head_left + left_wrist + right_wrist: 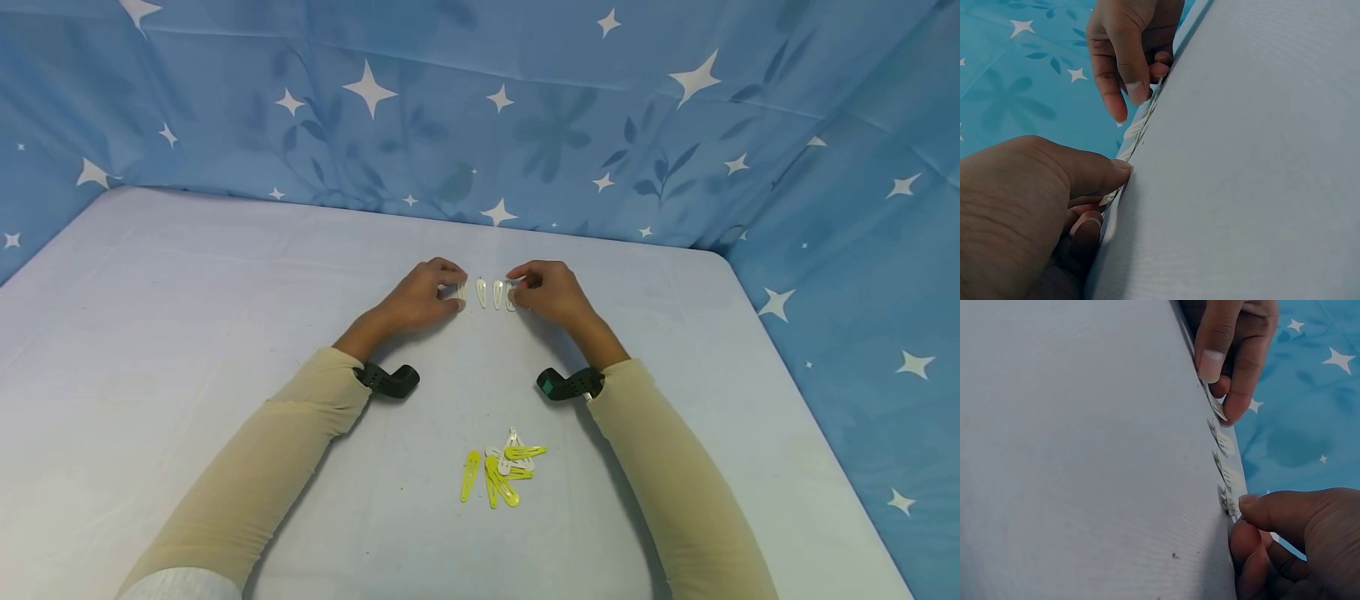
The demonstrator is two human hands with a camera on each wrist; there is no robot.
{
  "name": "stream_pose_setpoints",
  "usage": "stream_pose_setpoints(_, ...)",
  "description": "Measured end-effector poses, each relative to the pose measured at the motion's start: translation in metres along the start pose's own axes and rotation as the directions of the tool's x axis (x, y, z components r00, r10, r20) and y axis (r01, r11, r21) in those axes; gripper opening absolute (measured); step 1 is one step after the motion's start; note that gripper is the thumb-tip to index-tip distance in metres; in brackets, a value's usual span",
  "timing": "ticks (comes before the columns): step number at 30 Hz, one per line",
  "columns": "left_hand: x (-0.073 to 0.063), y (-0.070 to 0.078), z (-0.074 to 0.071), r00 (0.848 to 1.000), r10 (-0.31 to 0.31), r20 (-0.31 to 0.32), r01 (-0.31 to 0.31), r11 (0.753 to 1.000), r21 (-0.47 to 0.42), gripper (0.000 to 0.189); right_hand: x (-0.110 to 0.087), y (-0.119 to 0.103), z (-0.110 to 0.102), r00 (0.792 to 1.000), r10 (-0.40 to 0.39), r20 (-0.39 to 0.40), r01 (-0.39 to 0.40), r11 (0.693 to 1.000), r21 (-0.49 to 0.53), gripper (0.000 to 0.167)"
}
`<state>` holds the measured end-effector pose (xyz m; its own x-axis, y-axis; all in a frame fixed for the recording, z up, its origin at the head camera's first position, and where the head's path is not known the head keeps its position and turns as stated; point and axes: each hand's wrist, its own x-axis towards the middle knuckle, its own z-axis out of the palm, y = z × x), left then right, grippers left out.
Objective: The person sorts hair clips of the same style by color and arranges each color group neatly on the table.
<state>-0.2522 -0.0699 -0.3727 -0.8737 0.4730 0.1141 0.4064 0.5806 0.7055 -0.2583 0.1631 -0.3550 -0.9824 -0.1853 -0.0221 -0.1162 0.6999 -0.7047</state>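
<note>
Four-sided gaps separate a short row of white snap hair clips point(482, 292) lying on the white tablecloth, at the far middle of the table. At the row's left end, my left hand point(422, 296) pinches a white hair clip point(462, 291) between thumb and fingers, one at each tip of it. My right hand point(553, 292) pinches the clip at the right end point(511, 297), thumb at the near side and index finger at the far side. In the right wrist view, the right thumb point(1257, 509) overlaps that clip's end.
Nearer to me lies a loose pile of yellow hair clips point(508, 492) and white ones point(513, 439), with one yellow clip point(470, 476) just left of it. A blue star-patterned curtain point(450, 125) hangs along the table's back and right edges.
</note>
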Motion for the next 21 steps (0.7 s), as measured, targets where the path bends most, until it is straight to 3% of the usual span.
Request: stream_pose_setpoints(21, 0.0, 0.0, 0.001, 1.0, -0.007, -0.007, 0.007, 1.0, 0.008, 0.046, -0.02, 0.004, -0.006, 1.0, -0.022, -0.011, 0.023, 0.995, 0.097, 0.022)
